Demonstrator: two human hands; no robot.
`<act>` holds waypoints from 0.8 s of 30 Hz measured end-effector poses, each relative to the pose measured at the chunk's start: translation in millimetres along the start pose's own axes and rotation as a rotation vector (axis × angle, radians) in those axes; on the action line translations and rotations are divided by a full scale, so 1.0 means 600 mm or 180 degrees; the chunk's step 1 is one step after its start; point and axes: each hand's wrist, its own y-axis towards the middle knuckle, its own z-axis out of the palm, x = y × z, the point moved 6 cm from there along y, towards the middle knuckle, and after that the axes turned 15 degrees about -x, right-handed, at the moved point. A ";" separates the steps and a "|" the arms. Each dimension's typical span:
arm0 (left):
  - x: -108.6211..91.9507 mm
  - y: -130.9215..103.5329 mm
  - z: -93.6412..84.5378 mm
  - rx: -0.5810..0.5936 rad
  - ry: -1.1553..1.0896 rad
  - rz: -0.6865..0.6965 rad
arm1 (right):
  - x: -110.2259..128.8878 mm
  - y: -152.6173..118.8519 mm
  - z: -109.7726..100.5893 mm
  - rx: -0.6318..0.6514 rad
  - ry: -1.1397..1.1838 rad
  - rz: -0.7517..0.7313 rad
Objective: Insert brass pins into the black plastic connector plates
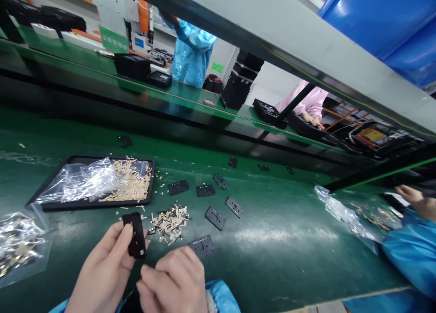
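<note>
Black plate (pixel 136 235), held (left fingers (pixel 123 244))

Your right hand (pixel 177 279) has room rightward over the glossy green worktop (pixel 272 267); a heap of small tan strips (pixel 170 223) blocks you ahead.

left hand (pixel 107 263) – holds black plate (pixel 136 238) | right hand (pixel 179 276) – curled, near it | tan pieces (pixel 170 223) heaped beyond
</note>
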 end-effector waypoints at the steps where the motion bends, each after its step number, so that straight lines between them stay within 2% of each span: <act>1: -0.003 -0.004 0.009 -0.0046 0.0050 -0.0099 | -0.010 0.005 -0.006 0.0040 0.0183 0.0150; 3: -0.004 -0.010 0.023 -0.0063 0.0160 -0.0311 | -0.029 0.020 -0.014 0.0130 0.0439 0.0268; 7: 0.017 -0.015 0.028 0.0033 0.0332 -0.0774 | -0.041 0.044 -0.009 0.0437 0.0563 -0.0369; 9: 0.034 -0.012 0.024 0.0162 0.0495 -0.0940 | -0.045 0.046 -0.002 0.0514 0.0560 -0.0473; 11: 0.051 -0.005 0.022 0.0442 0.0651 -0.1030 | -0.049 0.043 0.002 0.0525 0.0644 -0.0373; 13: 0.067 0.005 0.021 0.0789 0.0730 -0.1008 | -0.057 0.036 0.005 0.0441 0.0791 -0.0015; 15: 0.067 0.023 0.013 0.0819 0.0731 -0.0523 | -0.072 0.027 0.006 0.0271 0.0964 0.0606; 18: 0.037 0.039 0.002 0.0662 0.1144 0.0966 | -0.093 0.004 0.016 0.0192 0.1227 0.1646; 20: 0.020 0.034 0.003 0.0707 0.1731 0.1721 | -0.102 -0.014 0.029 0.0337 0.1488 0.2302; 22: 0.007 0.025 0.010 0.0849 0.2161 0.2169 | -0.108 -0.032 0.043 0.0512 0.1875 0.2943; 24: -0.006 0.010 0.021 0.1086 0.2273 0.2545 | -0.111 -0.044 0.052 0.0632 0.2198 0.3467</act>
